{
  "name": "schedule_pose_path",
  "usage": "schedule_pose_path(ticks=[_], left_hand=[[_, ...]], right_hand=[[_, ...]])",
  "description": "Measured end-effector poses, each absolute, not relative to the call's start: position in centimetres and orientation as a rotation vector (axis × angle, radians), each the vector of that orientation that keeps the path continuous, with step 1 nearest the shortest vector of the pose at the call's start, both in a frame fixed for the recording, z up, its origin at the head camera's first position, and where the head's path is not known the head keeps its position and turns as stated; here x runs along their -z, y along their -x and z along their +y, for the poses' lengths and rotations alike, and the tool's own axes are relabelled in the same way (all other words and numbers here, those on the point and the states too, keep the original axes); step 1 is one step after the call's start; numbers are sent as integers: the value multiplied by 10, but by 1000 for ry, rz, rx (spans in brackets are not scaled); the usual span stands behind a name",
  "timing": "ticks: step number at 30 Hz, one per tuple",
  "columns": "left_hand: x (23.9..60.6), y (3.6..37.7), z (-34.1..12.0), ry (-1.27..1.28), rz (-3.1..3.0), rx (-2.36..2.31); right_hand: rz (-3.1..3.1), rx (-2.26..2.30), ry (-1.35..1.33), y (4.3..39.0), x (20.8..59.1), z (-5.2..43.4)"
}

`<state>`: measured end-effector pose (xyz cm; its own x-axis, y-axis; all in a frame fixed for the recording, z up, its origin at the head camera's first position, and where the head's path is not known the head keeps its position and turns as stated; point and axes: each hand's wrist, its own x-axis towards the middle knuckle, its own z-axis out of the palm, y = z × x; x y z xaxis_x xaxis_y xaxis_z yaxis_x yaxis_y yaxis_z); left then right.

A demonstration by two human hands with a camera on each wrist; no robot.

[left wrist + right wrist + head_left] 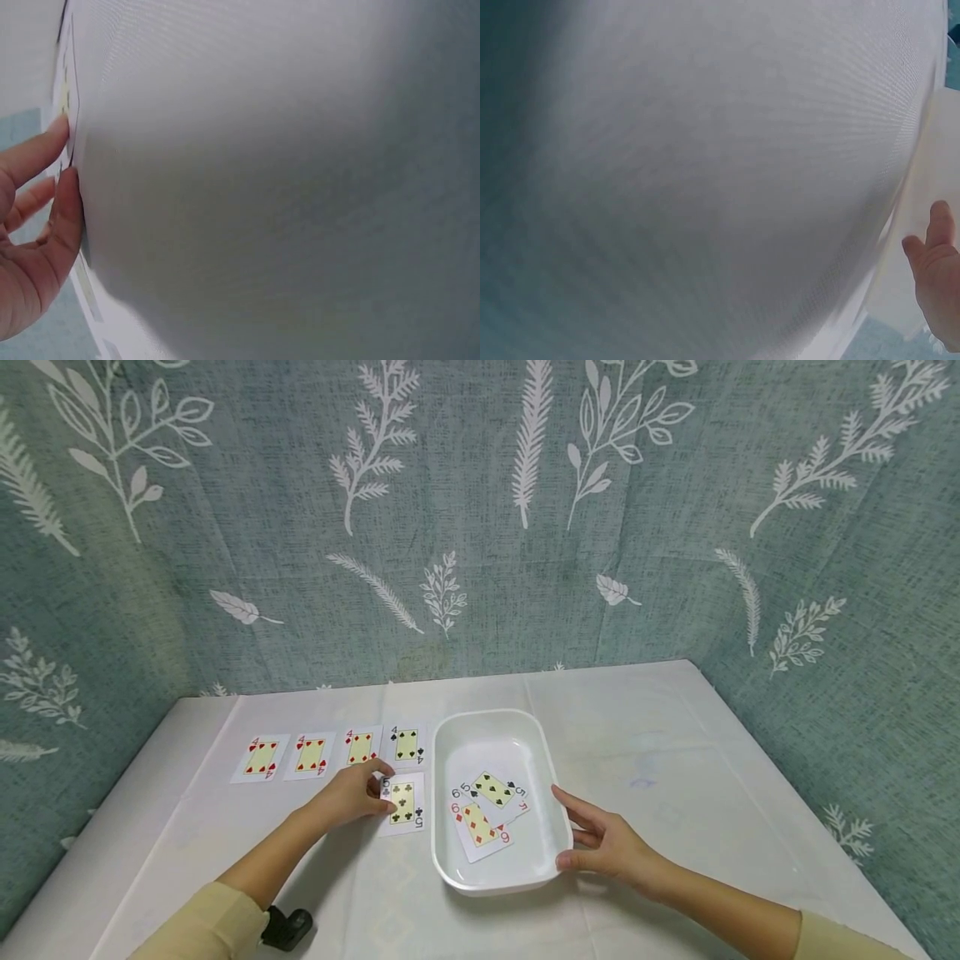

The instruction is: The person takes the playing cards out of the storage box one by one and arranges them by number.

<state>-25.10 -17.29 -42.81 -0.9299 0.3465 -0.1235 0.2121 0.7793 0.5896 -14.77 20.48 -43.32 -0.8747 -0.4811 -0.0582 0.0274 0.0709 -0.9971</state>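
"Holding anything?"
"My left hand [351, 795] pinches the five of clubs [406, 808], closer to the left edge of the table [645, 752] than the right one."
"And your right hand [611, 849]?"
"It's loose; I just touch the right side of the white tray [476, 756]."

Widest way on the right, crowded middle.
Right of the right hand [611, 847], the white cloth-covered desk [697, 760] offers a broad lane back to the green leaf-patterned fabric wall [480, 568]. The raised-walled white plastic tray [480, 756] bars low sideways passage; the gap between it and the white five-of-clubs card [402, 818], occupied by the left hand [352, 797], looks very narrow, though hard to judge.
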Motion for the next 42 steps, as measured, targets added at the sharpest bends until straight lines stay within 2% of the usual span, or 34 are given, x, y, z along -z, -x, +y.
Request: schedule_pose_path(ticks=[21,42], left_hand=[[423,251,-177,-480,2779,-878],[378,255,-162,-652,2808,-1027]], right_hand=[[1988,1849,433,147,433,204],[1983,1854,432,148,432,204]])
